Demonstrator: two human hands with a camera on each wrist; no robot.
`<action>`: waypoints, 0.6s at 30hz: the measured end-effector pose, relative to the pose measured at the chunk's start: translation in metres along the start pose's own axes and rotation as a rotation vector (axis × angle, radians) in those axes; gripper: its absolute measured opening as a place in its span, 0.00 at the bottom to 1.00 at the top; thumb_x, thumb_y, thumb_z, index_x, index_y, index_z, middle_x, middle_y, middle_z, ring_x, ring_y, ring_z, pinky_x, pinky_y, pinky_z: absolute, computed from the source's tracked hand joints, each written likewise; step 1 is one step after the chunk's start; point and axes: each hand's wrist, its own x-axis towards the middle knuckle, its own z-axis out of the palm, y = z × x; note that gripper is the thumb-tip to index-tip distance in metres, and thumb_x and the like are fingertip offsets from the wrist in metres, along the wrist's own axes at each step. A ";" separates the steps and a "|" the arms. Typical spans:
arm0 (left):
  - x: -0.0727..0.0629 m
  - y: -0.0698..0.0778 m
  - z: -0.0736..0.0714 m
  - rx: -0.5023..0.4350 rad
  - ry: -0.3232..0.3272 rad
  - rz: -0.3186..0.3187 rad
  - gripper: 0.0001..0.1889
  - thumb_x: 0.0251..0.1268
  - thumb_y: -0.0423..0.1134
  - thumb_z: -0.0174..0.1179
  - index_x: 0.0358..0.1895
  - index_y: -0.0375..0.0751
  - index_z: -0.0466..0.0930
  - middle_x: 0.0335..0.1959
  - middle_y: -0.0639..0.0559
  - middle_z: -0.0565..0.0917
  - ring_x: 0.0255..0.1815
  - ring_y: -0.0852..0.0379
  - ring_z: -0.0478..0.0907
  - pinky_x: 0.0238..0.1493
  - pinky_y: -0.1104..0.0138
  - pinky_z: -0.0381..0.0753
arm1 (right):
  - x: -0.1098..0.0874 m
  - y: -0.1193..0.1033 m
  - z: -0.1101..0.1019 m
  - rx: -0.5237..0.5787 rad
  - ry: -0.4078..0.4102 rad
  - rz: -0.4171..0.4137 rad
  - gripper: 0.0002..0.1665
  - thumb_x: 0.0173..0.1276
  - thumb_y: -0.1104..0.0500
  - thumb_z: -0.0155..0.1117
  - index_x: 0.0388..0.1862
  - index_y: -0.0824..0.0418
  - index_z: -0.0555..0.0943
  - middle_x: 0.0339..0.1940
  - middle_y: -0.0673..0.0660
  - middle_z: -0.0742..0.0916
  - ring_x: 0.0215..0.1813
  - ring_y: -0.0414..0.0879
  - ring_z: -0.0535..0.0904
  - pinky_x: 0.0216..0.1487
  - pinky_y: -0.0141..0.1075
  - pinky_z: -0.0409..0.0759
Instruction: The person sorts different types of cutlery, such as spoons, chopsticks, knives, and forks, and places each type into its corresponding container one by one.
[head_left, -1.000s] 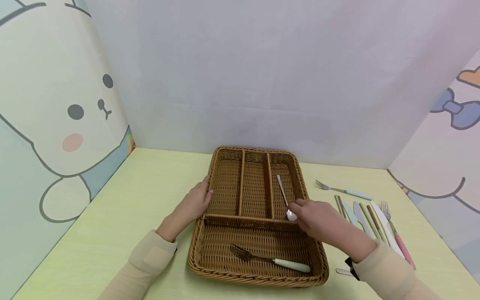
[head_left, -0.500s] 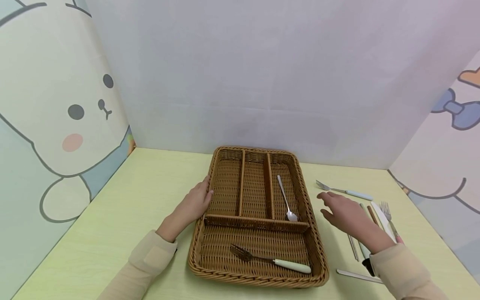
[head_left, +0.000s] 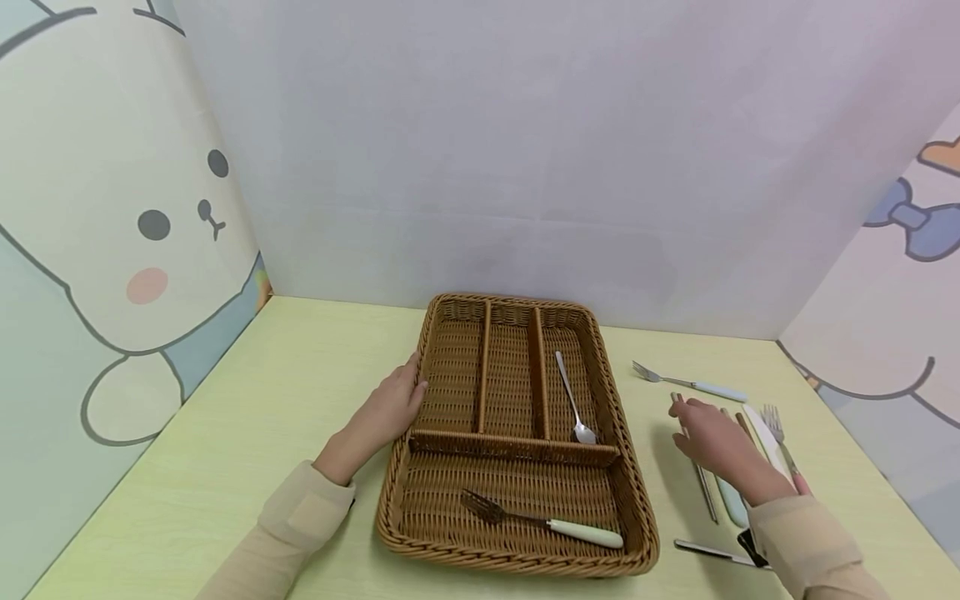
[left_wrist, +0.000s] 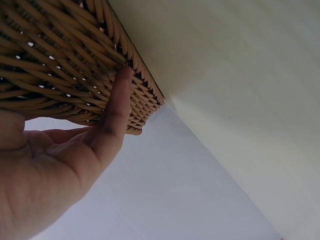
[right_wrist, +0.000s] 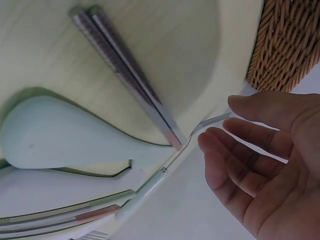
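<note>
A pair of slim chopsticks with silver metal lower ends [head_left: 707, 490] lies on the pale yellow-green table [head_left: 322, 342], right of the basket. The right hand [head_left: 717, 442] hovers at their far ends, thumb and fingers moderately apart, with nothing between them; in the right wrist view a small gap shows beside the fingertips. A pale mint handle [right_wrist: 65, 132] lies near, and a fork with a pale blue handle [head_left: 718, 390] lies farther back. Rightmost are a long white knife [head_left: 763, 432] and a steel fork with a pink handle [head_left: 776, 427].

The left hand [head_left: 381, 410] holds the side of the brown woven basket [head_left: 517, 567], thumb at the rim, fingers along the outer wall. A silver spoon [head_left: 583, 433] rests in its back right compartment; a dark-tined fork with a cream-green handle [head_left: 585, 533] lies in the wide front one.
</note>
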 end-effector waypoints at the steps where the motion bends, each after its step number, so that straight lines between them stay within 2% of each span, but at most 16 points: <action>1: 0.000 0.000 0.000 -0.003 -0.001 -0.001 0.29 0.72 0.39 0.42 0.68 0.22 0.47 0.61 0.26 0.66 0.60 0.34 0.68 0.56 0.49 0.73 | 0.000 0.002 0.002 0.001 -0.007 0.010 0.15 0.50 0.68 0.65 0.38 0.72 0.77 0.28 0.59 0.80 0.28 0.49 0.76 0.28 0.42 0.76; 8: 0.000 0.000 0.000 -0.007 -0.011 -0.013 0.30 0.72 0.39 0.42 0.68 0.22 0.46 0.61 0.26 0.65 0.61 0.35 0.66 0.57 0.49 0.72 | -0.002 0.010 0.009 0.010 -0.045 0.060 0.13 0.50 0.68 0.64 0.37 0.72 0.77 0.31 0.62 0.81 0.33 0.54 0.77 0.34 0.48 0.76; 18: 0.001 0.001 0.000 -0.004 0.000 -0.009 0.29 0.72 0.38 0.42 0.68 0.22 0.47 0.60 0.26 0.66 0.60 0.35 0.67 0.56 0.49 0.73 | 0.002 0.014 0.016 0.046 -0.040 0.083 0.13 0.48 0.71 0.61 0.35 0.75 0.77 0.26 0.62 0.79 0.28 0.50 0.73 0.29 0.43 0.74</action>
